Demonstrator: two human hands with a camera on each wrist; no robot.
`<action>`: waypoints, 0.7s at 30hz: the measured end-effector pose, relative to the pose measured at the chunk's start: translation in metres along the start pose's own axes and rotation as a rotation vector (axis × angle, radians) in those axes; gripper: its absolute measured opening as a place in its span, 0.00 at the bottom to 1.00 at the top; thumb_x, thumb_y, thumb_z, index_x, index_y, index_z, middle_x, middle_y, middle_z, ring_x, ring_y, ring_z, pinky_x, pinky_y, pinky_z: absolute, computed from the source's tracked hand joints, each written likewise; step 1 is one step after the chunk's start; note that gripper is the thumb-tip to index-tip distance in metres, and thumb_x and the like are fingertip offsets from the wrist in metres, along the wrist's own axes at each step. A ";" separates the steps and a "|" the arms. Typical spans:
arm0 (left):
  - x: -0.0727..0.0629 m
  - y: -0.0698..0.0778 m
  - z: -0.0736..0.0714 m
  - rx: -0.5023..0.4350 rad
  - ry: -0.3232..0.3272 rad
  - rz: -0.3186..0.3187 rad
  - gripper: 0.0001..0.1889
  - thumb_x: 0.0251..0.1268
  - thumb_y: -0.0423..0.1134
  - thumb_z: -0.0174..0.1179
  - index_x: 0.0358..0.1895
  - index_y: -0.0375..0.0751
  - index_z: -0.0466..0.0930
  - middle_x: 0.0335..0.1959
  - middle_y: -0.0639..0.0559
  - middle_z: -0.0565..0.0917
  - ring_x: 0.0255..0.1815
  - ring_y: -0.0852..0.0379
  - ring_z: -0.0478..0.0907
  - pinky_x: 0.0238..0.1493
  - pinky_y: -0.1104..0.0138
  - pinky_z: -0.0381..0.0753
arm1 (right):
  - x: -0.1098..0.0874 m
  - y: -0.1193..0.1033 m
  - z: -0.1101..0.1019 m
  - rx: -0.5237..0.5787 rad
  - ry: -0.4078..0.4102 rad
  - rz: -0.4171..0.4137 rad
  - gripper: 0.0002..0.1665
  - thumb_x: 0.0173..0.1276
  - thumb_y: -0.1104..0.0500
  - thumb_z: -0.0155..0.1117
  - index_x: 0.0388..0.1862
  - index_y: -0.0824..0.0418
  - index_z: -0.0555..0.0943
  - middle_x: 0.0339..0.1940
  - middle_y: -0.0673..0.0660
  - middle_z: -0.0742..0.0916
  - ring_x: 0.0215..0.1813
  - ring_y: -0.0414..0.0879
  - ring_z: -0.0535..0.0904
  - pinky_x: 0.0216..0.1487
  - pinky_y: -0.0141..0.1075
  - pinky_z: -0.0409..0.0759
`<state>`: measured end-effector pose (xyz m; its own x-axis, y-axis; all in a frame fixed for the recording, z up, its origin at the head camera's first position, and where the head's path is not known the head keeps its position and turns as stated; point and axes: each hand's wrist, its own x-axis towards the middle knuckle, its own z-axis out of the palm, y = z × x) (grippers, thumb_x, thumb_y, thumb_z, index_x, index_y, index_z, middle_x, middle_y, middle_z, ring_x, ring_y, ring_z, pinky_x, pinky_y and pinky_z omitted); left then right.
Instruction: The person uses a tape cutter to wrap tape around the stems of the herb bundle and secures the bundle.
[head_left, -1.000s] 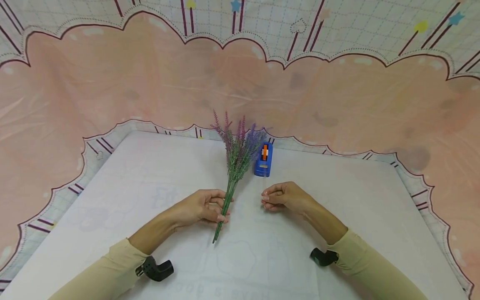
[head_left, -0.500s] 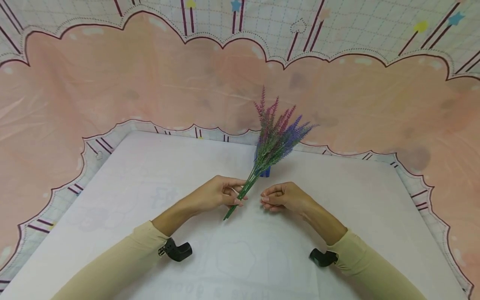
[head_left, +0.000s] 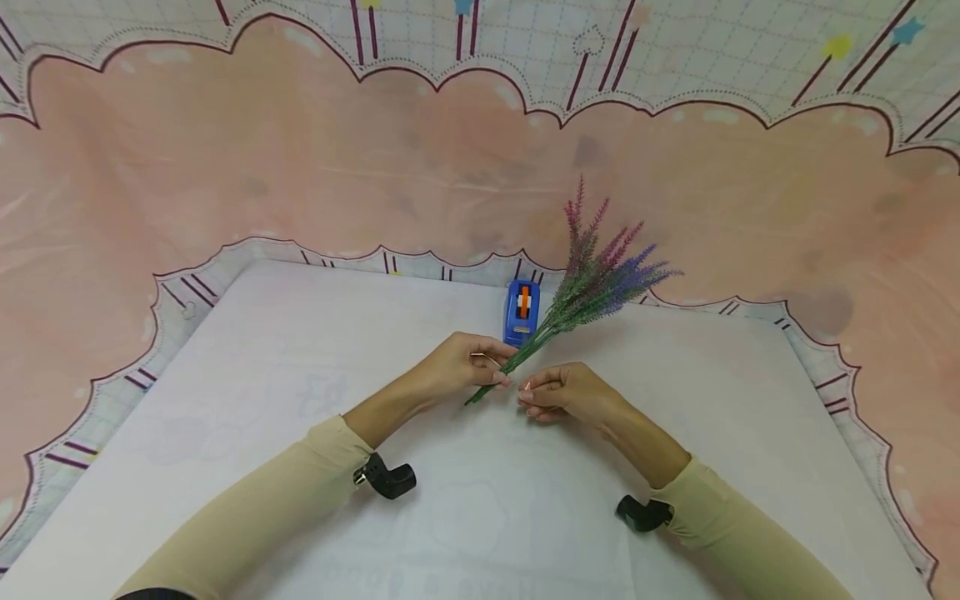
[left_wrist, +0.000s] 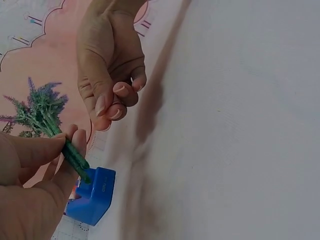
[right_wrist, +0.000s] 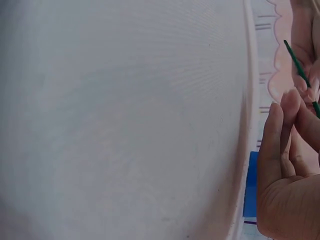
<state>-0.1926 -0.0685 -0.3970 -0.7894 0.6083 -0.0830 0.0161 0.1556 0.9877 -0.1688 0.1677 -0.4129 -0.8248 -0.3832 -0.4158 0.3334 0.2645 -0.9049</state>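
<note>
My left hand pinches the green stems of a bunch of lavender, its pink and purple flower heads tilted up to the right. The bare stem ends stick out below the thumb in the left wrist view. Just right of these stems is my right hand, thumb close against bent fingertips; I cannot tell whether it pinches something thin. Behind both hands stands a blue tape dispenser with an orange reel, close beside the stems in the head view.
A white-covered table spreads under both arms. Its back edge meets a peach cloth with a scalloped border. Black wrist cameras are worn at both sleeves.
My left hand has moved right and away from me with the lavender, bringing the stems close to my right hand. The bunch leans further right. My right hand has stayed nearly still.
</note>
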 end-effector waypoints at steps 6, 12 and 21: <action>0.006 0.000 0.004 0.046 0.007 0.000 0.21 0.68 0.21 0.58 0.64 0.27 0.77 0.53 0.31 0.82 0.46 0.50 0.88 0.51 0.63 0.85 | 0.000 0.000 0.001 -0.005 0.009 0.019 0.17 0.73 0.62 0.66 0.53 0.74 0.83 0.40 0.60 0.91 0.36 0.43 0.88 0.43 0.37 0.87; 0.012 0.000 0.008 0.062 0.008 0.003 0.20 0.68 0.19 0.56 0.62 0.27 0.79 0.49 0.36 0.83 0.43 0.53 0.87 0.51 0.58 0.85 | 0.001 0.003 0.002 -0.020 -0.011 0.015 0.17 0.73 0.60 0.66 0.51 0.74 0.84 0.37 0.57 0.91 0.36 0.42 0.88 0.44 0.37 0.87; 0.018 -0.005 0.013 0.027 0.046 -0.023 0.16 0.66 0.18 0.54 0.54 0.25 0.81 0.47 0.36 0.85 0.36 0.57 0.84 0.43 0.61 0.86 | -0.002 0.002 0.006 -0.027 -0.005 0.042 0.19 0.73 0.55 0.66 0.47 0.74 0.85 0.33 0.54 0.91 0.34 0.40 0.87 0.42 0.36 0.87</action>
<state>-0.1990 -0.0486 -0.4053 -0.8174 0.5676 -0.0987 0.0140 0.1908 0.9815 -0.1642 0.1638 -0.4142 -0.8078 -0.3761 -0.4540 0.3554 0.3038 -0.8840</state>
